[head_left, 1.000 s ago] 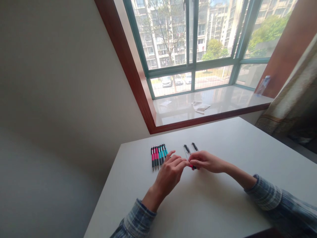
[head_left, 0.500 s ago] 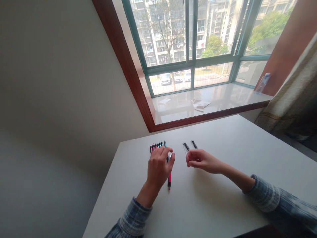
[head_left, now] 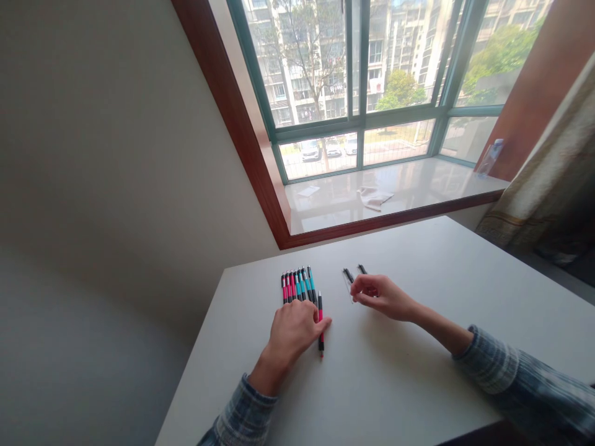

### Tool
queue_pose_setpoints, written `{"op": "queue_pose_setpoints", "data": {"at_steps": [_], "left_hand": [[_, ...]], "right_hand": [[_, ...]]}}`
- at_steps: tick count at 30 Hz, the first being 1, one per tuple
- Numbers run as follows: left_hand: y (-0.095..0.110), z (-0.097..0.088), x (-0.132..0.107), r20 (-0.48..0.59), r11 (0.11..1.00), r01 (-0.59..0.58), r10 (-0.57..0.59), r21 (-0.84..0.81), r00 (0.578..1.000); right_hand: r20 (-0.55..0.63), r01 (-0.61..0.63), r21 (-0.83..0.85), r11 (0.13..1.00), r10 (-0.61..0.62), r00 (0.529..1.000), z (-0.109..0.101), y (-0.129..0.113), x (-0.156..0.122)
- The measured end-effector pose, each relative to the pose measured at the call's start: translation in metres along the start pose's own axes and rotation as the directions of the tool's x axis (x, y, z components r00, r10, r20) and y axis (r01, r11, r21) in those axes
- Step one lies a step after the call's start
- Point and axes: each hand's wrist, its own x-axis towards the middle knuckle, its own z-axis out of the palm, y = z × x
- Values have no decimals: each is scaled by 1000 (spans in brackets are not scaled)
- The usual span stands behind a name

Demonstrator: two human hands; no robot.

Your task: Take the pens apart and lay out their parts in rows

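Note:
My left hand (head_left: 294,328) rests low over the near ends of a row of pink and turquoise pens (head_left: 298,286), its thumb spread away from the fingers. The thumb lies across a separate pink-and-black pen (head_left: 320,337), which sits nearer to me than the row. My right hand (head_left: 379,297) is curled above two dark pens, thumb and fingertips close together. Beside its fingertips lies a clear pen with a black end (head_left: 348,274); another black-ended pen (head_left: 362,269) runs partly behind the hand. Whatever is inside the right fingers is hidden.
The white table (head_left: 385,384) meets the wall on the left and the window sill (head_left: 325,217) at the back. A crumpled cloth (head_left: 374,198) and a clear bottle (head_left: 489,158) are on the sill. A curtain (head_left: 534,186) hangs at the right.
My left hand has come down and toward me, uncovering more of the row of pens. The separate pink pen has shifted slightly right. My right hand has moved slightly away from me.

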Motion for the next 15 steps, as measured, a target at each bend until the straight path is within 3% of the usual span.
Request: {"op": "queue_pose_setpoints", "data": {"at_steps": [4, 8, 15], "left_hand": [[3, -1, -1, -11, 999, -38, 38, -27, 999], [7, -3, -3, -40, 977, -162, 158, -137, 987], [19, 6, -10, -90, 881, -404, 394, -245, 915]], "right_hand": [[11, 7, -3, 1000, -7, 1000, 0, 0, 0], [39, -11, 57, 998, 9, 999, -1, -1, 0], [127, -90, 204, 975, 65, 990, -2, 1, -1]]}}
